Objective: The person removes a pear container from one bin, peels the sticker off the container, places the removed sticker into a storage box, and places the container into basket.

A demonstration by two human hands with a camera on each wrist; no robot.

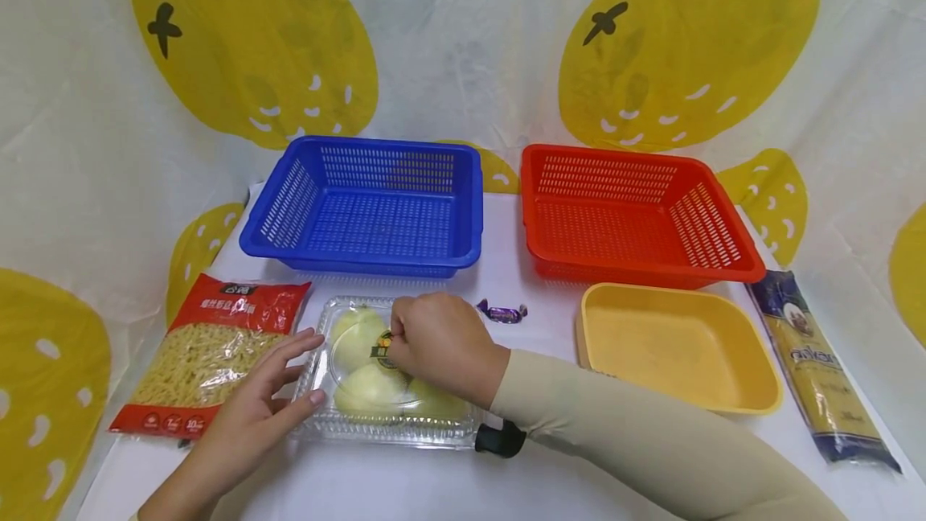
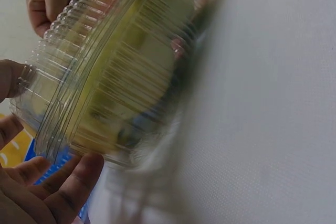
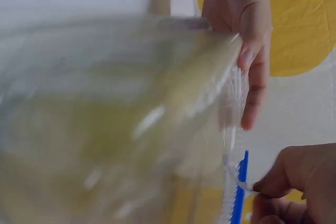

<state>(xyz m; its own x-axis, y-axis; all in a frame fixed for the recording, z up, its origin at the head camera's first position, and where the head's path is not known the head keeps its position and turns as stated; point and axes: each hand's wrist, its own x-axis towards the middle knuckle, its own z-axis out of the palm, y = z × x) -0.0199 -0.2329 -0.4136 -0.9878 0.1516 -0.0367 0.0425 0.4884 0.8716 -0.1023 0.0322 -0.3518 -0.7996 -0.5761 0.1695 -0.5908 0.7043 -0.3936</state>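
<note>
A clear plastic clamshell box (image 1: 405, 432) of pale yellow-green round fruits (image 1: 371, 391) lies in front of me, with a small printed label (image 1: 381, 350) on its lid. My left hand (image 1: 249, 408) touches the box's left edge, its fingers and thumb mostly straight. Over the lid, my right hand (image 1: 443, 340) has curled fingers and hides part of the box. The right wrist view shows this right hand (image 3: 299, 182) pinching a thin clear strip (image 3: 245, 186) at the box's edge. In the left wrist view, fingertips of the left hand (image 2: 47, 187) rest against the box's side.
A blue basket (image 1: 362, 264) and a red basket (image 1: 644, 270) stand at the back. Right of centre is a yellow tub (image 1: 673, 344), with a spaghetti packet (image 1: 817, 360) beyond it. A pasta bag (image 1: 217, 344) lies left, and a purple-wrapped candy (image 1: 502, 313) lies behind the right hand.
</note>
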